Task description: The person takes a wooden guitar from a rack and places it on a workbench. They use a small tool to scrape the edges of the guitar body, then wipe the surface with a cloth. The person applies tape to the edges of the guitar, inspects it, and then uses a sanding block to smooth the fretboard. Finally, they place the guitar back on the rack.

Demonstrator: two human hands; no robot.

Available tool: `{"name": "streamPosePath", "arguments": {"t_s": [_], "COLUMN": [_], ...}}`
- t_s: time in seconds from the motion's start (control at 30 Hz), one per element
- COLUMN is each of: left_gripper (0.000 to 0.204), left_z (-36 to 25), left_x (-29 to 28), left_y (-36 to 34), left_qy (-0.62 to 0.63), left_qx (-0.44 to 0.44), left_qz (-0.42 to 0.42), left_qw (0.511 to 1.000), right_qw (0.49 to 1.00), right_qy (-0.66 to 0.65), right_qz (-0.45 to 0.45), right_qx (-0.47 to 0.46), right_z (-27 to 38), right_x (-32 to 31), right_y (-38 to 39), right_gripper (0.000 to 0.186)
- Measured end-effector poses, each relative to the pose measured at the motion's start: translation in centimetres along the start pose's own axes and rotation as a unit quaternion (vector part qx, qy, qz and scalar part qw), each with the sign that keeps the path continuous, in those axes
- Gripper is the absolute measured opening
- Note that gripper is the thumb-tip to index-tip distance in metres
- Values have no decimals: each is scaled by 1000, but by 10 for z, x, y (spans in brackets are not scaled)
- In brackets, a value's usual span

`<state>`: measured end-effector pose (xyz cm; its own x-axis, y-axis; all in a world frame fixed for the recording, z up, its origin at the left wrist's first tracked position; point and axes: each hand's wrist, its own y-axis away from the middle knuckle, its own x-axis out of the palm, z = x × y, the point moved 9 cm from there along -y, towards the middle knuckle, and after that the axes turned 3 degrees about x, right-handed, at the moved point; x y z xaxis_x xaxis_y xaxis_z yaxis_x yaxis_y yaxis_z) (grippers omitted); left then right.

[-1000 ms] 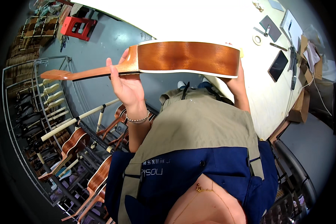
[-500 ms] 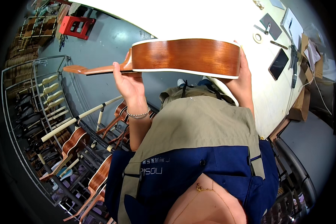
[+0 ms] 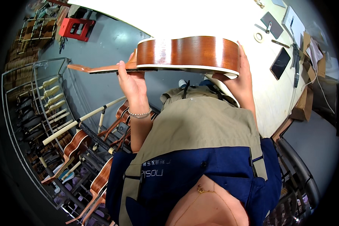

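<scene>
I hold a small glossy brown wooden guitar-like instrument (image 3: pixel 184 51) on its side, its curved, cream-bound side facing up and its neck (image 3: pixel 101 68) reaching left. My left hand (image 3: pixel 132 81) is wrapped round the neck by the heel, thumb in front and other fingers partly hidden behind it. My right hand (image 3: pixel 241 79) grips the rounded right end of the body, fingers along the end and thumb underneath. The face with the dark fingerboard edge is toward me, seen only edge-on. The instrument is held over the floor and the near edge of a pale worktable (image 3: pixel 269 94).
On the table lie a phone (image 3: pixel 280 64), tape roll (image 3: pixel 258 36), notepad (image 3: pixel 292 24) and several tools. Cardboard (image 3: pixel 301 105) stands at right. A red stool (image 3: pixel 74 28) is upper left; racks (image 3: pixel 46 140) with instrument parts and more brown instruments (image 3: pixel 100 180) are at left and lower left.
The instrument has risen slightly in view and turned, so its neck reaches less far left and glare now shows on its side. Both hands moved with it, keeping their hold.
</scene>
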<state>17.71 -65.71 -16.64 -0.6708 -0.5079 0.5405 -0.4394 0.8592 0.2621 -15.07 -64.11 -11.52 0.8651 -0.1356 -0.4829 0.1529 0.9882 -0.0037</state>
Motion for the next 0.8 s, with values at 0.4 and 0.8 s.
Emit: {"name": "streamPosePath", "arguments": {"t_s": [0.4, 0.8], "left_gripper": [26, 49], "left_z": [108, 242], "left_x": [67, 96], "left_y": [-52, -69], "left_qy": [-54, -76], "left_qx": [-110, -297], "left_qz": [140, 190], "left_qw": [982, 933], "right_qw": [984, 915], "right_qy": [-112, 309], "right_qz": [65, -259], "right_qx": [-124, 17], "right_z": [-9, -192], "right_x": [-30, -95], "right_y": [6, -104], "right_gripper": [39, 16]}}
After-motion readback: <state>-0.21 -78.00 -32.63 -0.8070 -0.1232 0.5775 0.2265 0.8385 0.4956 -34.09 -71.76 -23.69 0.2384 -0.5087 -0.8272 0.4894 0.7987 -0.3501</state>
